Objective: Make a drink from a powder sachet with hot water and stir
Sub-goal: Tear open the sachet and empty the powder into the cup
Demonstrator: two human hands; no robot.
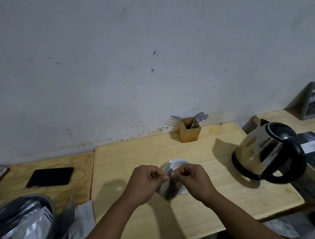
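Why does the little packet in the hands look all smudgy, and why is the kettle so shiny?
Head view: the sachet is smeared by motion blur between the left hand and right hand; the steel kettle reflects light; dim lighting leaves soft shadows on the table; the wide lens bends edges.

Left hand [146, 181] and right hand [191, 179] pinching sachet [169, 189] top over white cup [176, 163], kettle [266, 150] right
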